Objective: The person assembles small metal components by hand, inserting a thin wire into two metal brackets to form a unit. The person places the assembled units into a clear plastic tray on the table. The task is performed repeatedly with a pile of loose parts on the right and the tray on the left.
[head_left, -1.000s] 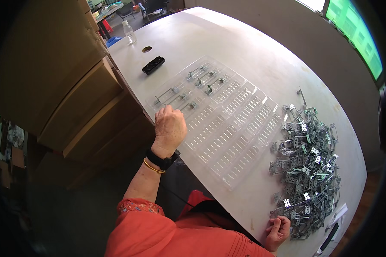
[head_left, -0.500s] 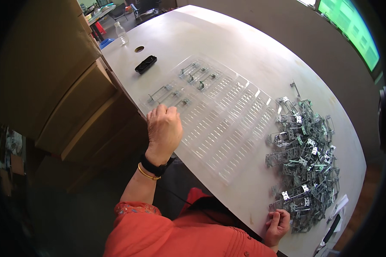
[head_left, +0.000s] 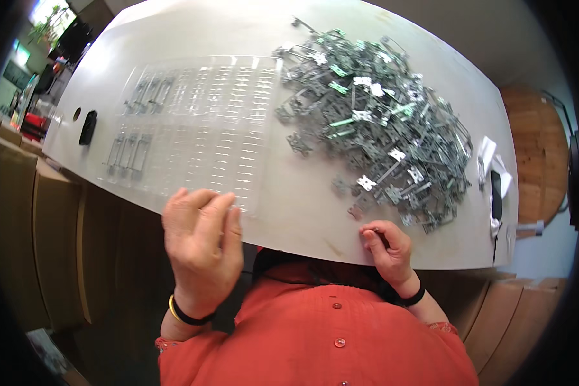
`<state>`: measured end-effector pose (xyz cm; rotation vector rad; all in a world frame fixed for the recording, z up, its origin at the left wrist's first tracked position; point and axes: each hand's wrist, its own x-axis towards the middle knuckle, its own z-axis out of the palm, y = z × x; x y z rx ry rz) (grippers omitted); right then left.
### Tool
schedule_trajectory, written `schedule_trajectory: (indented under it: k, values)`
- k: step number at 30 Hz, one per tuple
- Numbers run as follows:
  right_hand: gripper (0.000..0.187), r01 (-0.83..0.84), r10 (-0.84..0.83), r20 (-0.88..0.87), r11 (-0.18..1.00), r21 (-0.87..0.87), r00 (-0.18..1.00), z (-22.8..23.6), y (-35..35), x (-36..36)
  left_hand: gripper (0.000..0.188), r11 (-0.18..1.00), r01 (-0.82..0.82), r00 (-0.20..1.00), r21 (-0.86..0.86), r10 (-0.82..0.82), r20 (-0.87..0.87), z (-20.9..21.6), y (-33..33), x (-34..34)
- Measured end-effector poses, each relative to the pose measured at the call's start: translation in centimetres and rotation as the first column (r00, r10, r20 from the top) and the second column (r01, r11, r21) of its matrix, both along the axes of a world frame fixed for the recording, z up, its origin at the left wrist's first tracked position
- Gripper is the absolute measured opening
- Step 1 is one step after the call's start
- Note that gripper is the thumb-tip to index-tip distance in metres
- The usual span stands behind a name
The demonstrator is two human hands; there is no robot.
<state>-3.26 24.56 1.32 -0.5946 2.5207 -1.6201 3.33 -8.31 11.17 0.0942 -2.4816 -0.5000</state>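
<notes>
On the white table lies a clear plastic tray (head_left: 228, 138) with rows of narrow slots. Two groups of grey metal brackets sit in its left part: an upper group (head_left: 154, 93) and a lower group (head_left: 130, 153). My left hand (head_left: 202, 241) is raised over the tray's near edge, fingers partly stretched and apart, with nothing seen in them. At the table's near edge, my right hand (head_left: 391, 252) has thumb and forefinger pinched together; whatever they hold is too small to make out. Just beyond it spreads a large heap of loose metal brackets (head_left: 379, 128).
A black oblong object (head_left: 88, 127) lies left of the tray, near a round hole (head_left: 77, 114) in the table. White paper (head_left: 487, 157) and a black-handled tool (head_left: 496, 195) lie at the right edge. Cardboard boxes (head_left: 19, 212) stand at the left.
The view has swung to the right. My left hand has left the brackets in the tray and come back toward the near edge. My right hand stays beside the heap, its fingers still closed.
</notes>
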Motion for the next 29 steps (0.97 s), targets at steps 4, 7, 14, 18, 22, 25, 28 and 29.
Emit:
schedule_trajectory:
  k: [4, 7, 14, 18, 22, 25, 28, 29]
  values:
    - [0.011, -0.079, 0.083, -0.138, 0.996, 0.036, 0.987, 0.6, 0.6, 0.3, 0.019, 0.966, 0.239, 0.969, 0.096, -0.244, 0.044, -1.3, 4.2, -0.8]
    - [0.015, -0.126, 0.132, -0.172, 0.991, 0.048, 0.976, 0.7, 1.5, 0.6, 0.018, 0.939, 0.327, 0.940, 0.105, -0.335, 0.067, -3.3, 6.2, -2.2]
    - [0.017, -0.110, 0.103, -0.145, 0.993, -0.035, 0.984, 0.6, 4.1, 1.2, 0.019, 0.888, 0.443, 0.888, 0.123, -0.454, 0.077, -5.1, 10.3, -5.2]
    - [0.017, -0.085, 0.075, -0.174, 0.995, -0.048, 0.982, 0.3, 5.6, 0.8, 0.021, 0.893, 0.430, 0.889, 0.133, -0.445, 0.108, -4.5, 12.3, -6.5]
    - [0.017, -0.052, 0.044, -0.103, 0.996, -0.079, 0.994, 0.4, 7.2, 0.7, 0.020, 0.905, 0.409, 0.894, 0.118, -0.423, 0.150, -4.6, 13.1, -8.1]
    - [0.018, -0.061, 0.048, -0.130, 0.993, -0.097, 0.990, 0.2, 8.3, 0.4, 0.021, 0.909, 0.403, 0.893, 0.105, -0.416, 0.170, -5.0, 13.8, -9.0]
    - [0.019, -0.078, 0.055, -0.151, 0.985, -0.154, 0.987, -0.3, 8.7, 0.3, 0.022, 0.913, 0.401, 0.892, 0.080, -0.409, 0.192, -5.2, 14.4, -9.8]
    - [0.019, -0.078, 0.054, -0.149, 0.984, -0.161, 0.987, -0.4, 8.8, 0.2, 0.023, 0.917, 0.392, 0.893, 0.075, -0.399, 0.208, -5.1, 14.6, -10.0]
